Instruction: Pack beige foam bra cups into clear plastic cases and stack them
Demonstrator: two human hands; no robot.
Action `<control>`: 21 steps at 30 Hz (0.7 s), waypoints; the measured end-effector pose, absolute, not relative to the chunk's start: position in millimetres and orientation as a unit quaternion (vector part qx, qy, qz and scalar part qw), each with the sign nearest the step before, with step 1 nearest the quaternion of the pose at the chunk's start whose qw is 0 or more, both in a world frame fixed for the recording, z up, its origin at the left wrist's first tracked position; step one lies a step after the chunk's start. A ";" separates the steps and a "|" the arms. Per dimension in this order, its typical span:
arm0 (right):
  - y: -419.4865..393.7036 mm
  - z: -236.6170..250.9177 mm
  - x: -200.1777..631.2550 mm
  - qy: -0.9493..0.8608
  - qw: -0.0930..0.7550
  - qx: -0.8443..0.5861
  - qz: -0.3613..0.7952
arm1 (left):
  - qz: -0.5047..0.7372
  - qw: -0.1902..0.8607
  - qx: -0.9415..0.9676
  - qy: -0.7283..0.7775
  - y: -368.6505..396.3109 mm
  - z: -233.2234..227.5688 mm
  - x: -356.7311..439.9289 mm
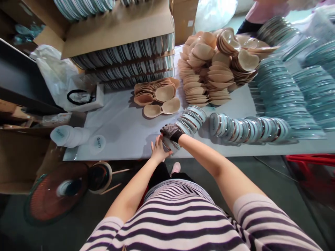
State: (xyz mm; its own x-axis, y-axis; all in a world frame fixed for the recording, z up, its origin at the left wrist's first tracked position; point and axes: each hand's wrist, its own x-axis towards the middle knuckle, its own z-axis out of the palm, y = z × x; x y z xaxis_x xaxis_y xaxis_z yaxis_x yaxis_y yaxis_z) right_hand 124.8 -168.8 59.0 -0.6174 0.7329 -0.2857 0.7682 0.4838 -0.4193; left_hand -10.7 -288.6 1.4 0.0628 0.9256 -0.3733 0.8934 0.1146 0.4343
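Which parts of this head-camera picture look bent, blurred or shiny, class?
Head view: wide-lens distortion bows the white table edge and fans the teal-rimmed clear packs outward; the pink-sleeved co-worker at top right is smeared; glare glints on the curved row of clear round packs; the grey-gloved right hand is sharp.

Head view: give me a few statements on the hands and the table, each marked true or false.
1. The right hand wears a dark glove. True.
2. The left hand is gloved too. False: it is bare.
3. Both hands are at the near end of a row of round packs at the table edge. True.
4. The beige cups are piled on the floor. False: they sit on the table, on its far side.
5. A fan stands on the floor to the left. True.
6. The cardboard box is empty. False: rows of packs fill it.
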 end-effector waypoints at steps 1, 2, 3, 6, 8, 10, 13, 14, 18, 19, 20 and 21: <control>-164.6 59.6 139.6 0.859 0.013 0.447 -0.252 | 0.029 0.302 0.662 0.685 -289.7 1.9 -10.5; -160.0 59.9 158.4 0.852 -0.011 0.471 -0.230 | 0.032 0.305 0.661 0.685 -290.7 2.6 -10.1; -155.1 59.7 179.8 0.837 -0.033 0.508 -0.201 | 0.036 0.308 0.659 0.685 -291.7 3.7 -9.8; -142.8 53.4 244.2 0.751 -0.050 0.646 -0.129 | 0.048 0.307 0.660 0.684 -293.8 6.8 -9.4; -141.1 44.3 273.2 0.716 -0.036 0.685 -0.128 | 0.051 0.298 0.661 0.687 -294.6 8.0 -9.2; -146.3 34.2 285.4 0.708 -0.044 0.691 -0.142 | 0.053 0.293 0.657 0.693 -295.1 8.7 -8.6; -161.8 25.4 279.5 0.694 -0.108 0.693 -0.164 | 0.060 0.295 0.649 0.699 -294.6 11.2 -8.4; -167.1 25.7 274.7 0.685 -0.131 0.696 -0.171 | 0.063 0.298 0.647 0.699 -293.9 12.9 -9.2; -177.9 39.5 263.1 0.660 -0.185 0.700 -0.199 | 0.092 0.337 0.652 0.673 -291.3 22.7 -16.7; -177.4 43.3 264.4 0.652 -0.190 0.701 -0.218 | 0.105 0.353 0.646 0.669 -291.0 24.6 -18.9; -175.9 45.9 267.6 0.636 -0.195 0.707 -0.241 | 0.121 0.370 0.628 0.675 -290.7 25.7 -20.8; -173.8 46.8 272.4 0.615 -0.200 0.717 -0.261 | 0.139 0.384 0.602 0.686 -290.2 25.9 -22.2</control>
